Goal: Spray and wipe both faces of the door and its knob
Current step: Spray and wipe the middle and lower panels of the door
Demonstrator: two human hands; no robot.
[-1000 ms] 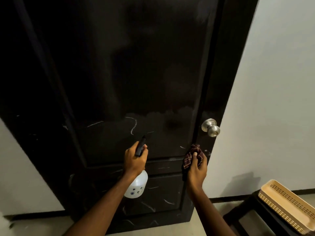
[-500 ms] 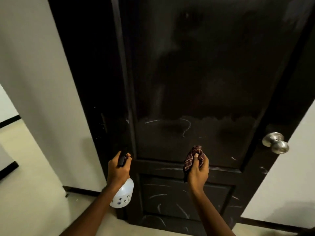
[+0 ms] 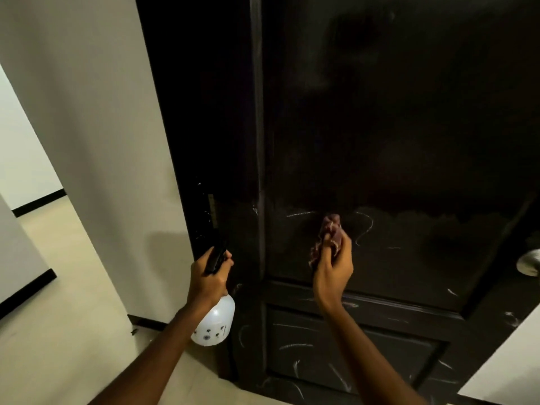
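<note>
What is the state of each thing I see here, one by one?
door, streaked with white marks on its lower part.
knob, cut off at the right edge, untouched.
spray bottle, upright, gripped by left hand.
cloth, bunched, held by right hand at the door.

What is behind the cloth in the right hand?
The dark door, with white scribble marks on either side. The patch directly behind the cloth and right hand is covered.

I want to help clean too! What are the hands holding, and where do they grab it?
The left hand grips the spray bottle by its black trigger head. The right hand grips a bunched reddish cloth by its lower part.
</note>
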